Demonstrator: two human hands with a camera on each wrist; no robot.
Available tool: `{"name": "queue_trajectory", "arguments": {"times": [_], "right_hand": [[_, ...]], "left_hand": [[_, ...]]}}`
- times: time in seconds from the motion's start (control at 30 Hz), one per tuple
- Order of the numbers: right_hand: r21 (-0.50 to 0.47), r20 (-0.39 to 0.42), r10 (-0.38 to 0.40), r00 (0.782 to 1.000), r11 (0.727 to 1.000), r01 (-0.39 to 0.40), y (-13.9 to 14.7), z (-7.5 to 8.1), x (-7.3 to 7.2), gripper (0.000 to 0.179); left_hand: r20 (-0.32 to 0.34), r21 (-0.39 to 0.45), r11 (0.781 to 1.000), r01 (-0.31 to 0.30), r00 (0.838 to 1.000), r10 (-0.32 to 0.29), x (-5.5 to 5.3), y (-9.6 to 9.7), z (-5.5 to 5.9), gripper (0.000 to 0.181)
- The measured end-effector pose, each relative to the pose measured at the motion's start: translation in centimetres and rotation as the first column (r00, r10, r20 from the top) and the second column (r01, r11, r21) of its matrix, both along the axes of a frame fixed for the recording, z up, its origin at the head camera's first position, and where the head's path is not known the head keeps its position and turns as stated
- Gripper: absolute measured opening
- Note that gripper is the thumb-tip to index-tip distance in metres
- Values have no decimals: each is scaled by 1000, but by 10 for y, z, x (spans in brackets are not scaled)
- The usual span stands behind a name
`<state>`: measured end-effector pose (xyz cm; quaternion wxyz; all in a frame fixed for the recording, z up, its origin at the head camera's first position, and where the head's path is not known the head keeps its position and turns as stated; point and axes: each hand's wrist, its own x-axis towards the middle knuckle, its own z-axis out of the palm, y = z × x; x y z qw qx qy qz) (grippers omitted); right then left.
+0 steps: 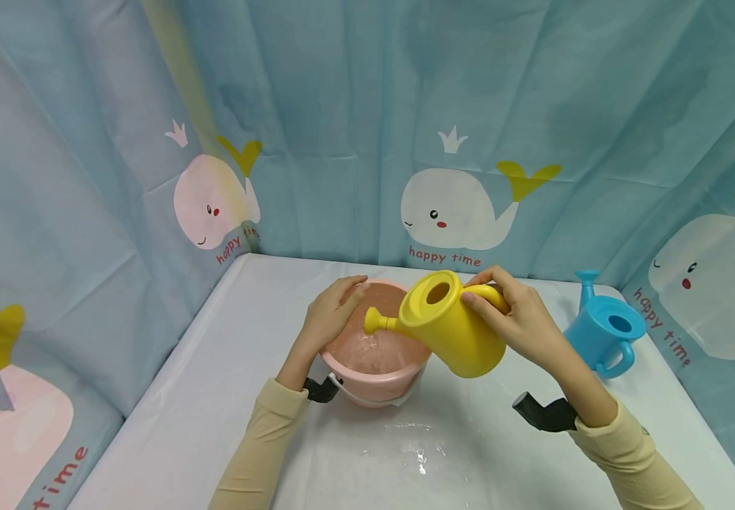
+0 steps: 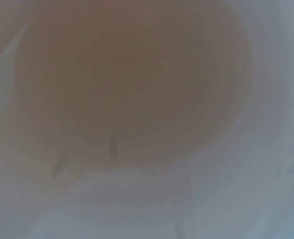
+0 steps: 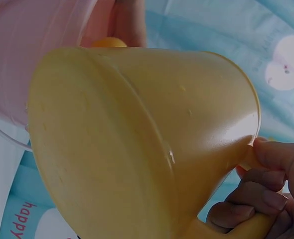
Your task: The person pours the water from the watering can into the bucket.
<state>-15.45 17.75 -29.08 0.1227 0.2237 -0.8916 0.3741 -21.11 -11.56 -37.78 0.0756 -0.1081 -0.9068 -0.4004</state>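
Observation:
My right hand grips the handle of a yellow watering can, thumb near its top end. The can is tilted left, its spout over a pink bucket. Rippling water shows inside the bucket. At the bucket's left rim, my left hand holds the edge, though part of its grip is hidden. The right wrist view shows the can's base and side close up, with fingers curled round the handle. The left wrist view is dark and blurred.
A blue watering can stands on the right of the white table. The bucket's white handle hangs down in front. Wet patches shine on the tabletop. Blue whale-print curtains enclose the back and sides.

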Motion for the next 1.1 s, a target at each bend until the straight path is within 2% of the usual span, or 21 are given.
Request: {"name": "queue_trajectory", "arguments": {"times": [0.27,0.57,1.1], "right_hand": [[9,-5,-8,1000,1000,8,-1,0,0,21],[26,-58,18,998,1000,-17,-6,1,2,18],[13,-98,6,995,1000,-4,-7,1,3,17]], "left_hand": [[0,-7,1000,6,1000,-6,-1,-1,1,60],[5,-16,1000,0,1000,0,-1,-1,0,59],[15,-11,1000,-6,1000,6,0,1,0,58]]}}
